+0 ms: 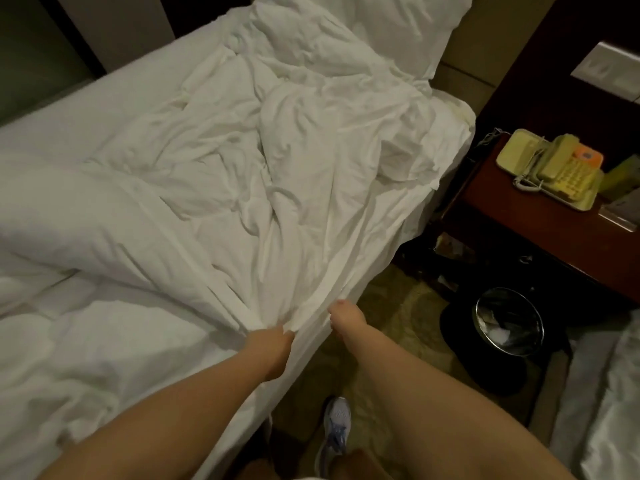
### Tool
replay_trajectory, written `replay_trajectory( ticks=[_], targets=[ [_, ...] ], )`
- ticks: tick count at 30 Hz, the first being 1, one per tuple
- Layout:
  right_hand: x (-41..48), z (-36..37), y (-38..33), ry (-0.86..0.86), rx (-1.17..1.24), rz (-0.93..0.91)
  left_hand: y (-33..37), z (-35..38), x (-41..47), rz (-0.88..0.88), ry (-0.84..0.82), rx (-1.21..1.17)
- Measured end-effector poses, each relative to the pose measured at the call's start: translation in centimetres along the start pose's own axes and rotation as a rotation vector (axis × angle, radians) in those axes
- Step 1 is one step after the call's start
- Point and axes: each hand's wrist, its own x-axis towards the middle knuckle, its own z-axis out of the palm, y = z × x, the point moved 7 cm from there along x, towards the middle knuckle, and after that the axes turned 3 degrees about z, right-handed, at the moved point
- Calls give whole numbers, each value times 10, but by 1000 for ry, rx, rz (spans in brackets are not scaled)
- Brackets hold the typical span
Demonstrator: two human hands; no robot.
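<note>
Gripping a bunched fold of the white sheet (277,188), a person's left hand (277,342) closes round the fabric at the near edge of the bed (86,109), lower centre of the head view. The right hand (341,318), just beside it, pinches the same sheet's hem, its fingers curled and partly hidden under the cloth. The sheet fans out from both hands in taut creases and lies rumpled across the middle of the frame, reaching a pillow (367,26) at the top.

At right stand a dark nightstand (512,233) with a yellowed telephone (550,168), and below it a metal-rimmed waste bin (507,323) on the floor. A grey shoe (334,427) shows at bottom centre.

With both hands so close together, a hard pull would likely load only one strip of cloth. The far end could then snag at the mattress corner by the nightstand or drag the pillow along. Slack spilling off the edge might also trail toward the bin or under the shoe.
</note>
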Motion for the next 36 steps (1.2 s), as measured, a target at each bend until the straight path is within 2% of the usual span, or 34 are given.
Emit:
replay_trajectory(
  ticks=[7,10,15,22,26,27,29,32,36],
  targets=[
    [-16,-76,-59,78,-105,-191,45,-123,24,-13,264,-59],
    [-16,-111,-84,119,-115,-264,59,-163,38,-18,310,-25],
    [5,-152,-108,156,-166,-278,74,-198,71,-5,345,-16],
    [90,-181,-177,165,-337,-356,63,-262,173,6,370,-77],
    [161,-201,-222,159,-336,-371,48,-303,250,-2,466,-165],
    [182,-207,-231,151,-301,-345,45,-311,268,-3,493,-202],
    [221,-218,-236,120,-84,-203,39,-318,297,-32,520,-242],
    [268,-219,-229,58,308,26,28,-313,329,-133,433,-175],
    [301,-219,-250,17,769,104,20,-315,353,-159,346,-130]
  ],
)
